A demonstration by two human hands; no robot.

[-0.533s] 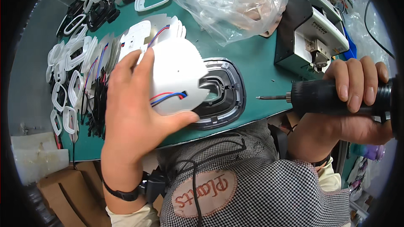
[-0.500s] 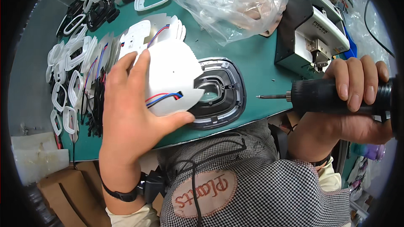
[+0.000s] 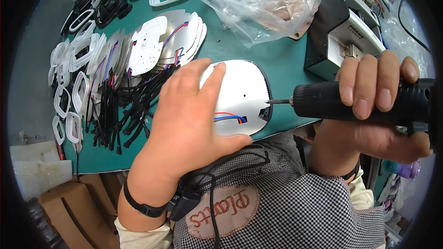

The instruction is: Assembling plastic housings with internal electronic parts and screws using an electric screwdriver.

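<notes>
A white plate point(image 3: 243, 87) with red and blue wires point(image 3: 230, 117) at a slot lies over the black oval housing point(image 3: 268, 79), whose rim shows along the right side. My left hand point(image 3: 189, 106) grips the plate's left part, fingers at the far edge and thumb at the near edge. In my right hand point(image 3: 383, 90) is a black electric screwdriver point(image 3: 323, 100), held level with fingers wrapped over its body. Its thin bit point(image 3: 279, 102) points left, with the tip at the plate's right edge in this view; whether it touches cannot be told.
A fan of white wired plates point(image 3: 147, 46) stands at the left, with black cables point(image 3: 113, 115) hanging from it. White oval rings point(image 3: 80, 87) line the far left. A clear plastic bag point(image 3: 258, 4) lies at the back. A white-and-black machine point(image 3: 350, 32) stands at the right.
My left hand has moved right with the white plate, which now covers the black housing. My right hand has brought the screwdriver left, its bit now at the plate's edge.
</notes>
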